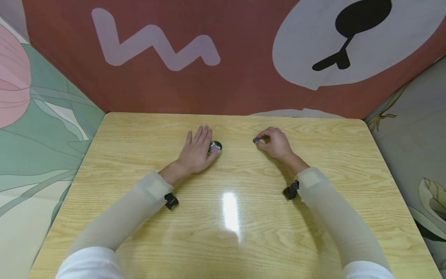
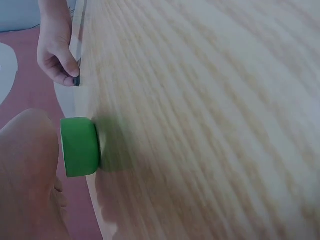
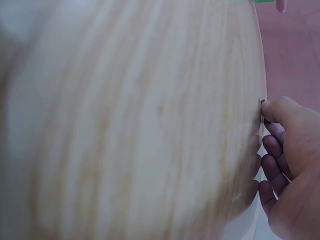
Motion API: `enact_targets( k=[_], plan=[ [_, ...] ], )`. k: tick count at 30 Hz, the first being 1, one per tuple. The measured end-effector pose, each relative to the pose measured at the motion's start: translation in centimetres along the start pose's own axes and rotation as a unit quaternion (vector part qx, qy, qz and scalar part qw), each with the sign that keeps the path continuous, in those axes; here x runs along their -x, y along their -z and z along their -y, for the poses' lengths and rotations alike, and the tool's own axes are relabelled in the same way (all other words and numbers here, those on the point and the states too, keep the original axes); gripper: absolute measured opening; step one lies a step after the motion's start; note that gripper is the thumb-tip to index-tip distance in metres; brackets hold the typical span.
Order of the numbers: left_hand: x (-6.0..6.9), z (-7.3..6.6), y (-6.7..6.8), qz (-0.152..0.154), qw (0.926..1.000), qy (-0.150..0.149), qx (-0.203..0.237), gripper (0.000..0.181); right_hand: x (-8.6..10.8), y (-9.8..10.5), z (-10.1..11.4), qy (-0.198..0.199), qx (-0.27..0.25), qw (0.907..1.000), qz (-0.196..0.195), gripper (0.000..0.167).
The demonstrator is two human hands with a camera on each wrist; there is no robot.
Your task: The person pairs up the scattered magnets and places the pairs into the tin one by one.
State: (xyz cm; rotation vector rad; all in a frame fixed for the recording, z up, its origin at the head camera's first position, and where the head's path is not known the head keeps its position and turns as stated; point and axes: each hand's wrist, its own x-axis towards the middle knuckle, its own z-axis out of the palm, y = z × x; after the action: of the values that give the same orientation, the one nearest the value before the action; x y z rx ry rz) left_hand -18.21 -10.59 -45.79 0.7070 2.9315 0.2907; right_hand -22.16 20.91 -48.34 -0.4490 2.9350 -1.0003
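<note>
A small round green container [image 1: 220, 154] with a shiny, silvery inside stands on the wooden table. Its smooth green side [image 2: 80, 147] shows large in the left wrist view. Beside it is my left hand [image 1: 196, 155], fingers straight and the thumb lying across the container's near rim; whether the thumb presses on it I cannot tell. To the right, my right hand [image 1: 277, 144] pinches a small dark bluish piece [image 1: 256, 140] between thumb and forefinger, at the tabletop. The fingers hide most of that piece in the right wrist view, so its kind is unclear.
The light wooden table [image 1: 230, 174] reaches back to a reddish patterned wall cloth [image 1: 244, 77]. Patterned cloths also hang at the left and right sides. A small black camera [image 1: 171, 201] sits at the left wrist, another black camera [image 1: 291, 190] at the right.
</note>
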Motion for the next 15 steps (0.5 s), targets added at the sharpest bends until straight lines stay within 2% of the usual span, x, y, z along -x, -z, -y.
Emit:
enact_targets(
  k=[15],
  plan=[
    [-0.1,0.6,-1.2,0.014,0.9999,0.003,0.006,0.08,-0.1,0.0,-0.1,0.004,-0.003,1.0,-0.002,0.022]
  ],
)
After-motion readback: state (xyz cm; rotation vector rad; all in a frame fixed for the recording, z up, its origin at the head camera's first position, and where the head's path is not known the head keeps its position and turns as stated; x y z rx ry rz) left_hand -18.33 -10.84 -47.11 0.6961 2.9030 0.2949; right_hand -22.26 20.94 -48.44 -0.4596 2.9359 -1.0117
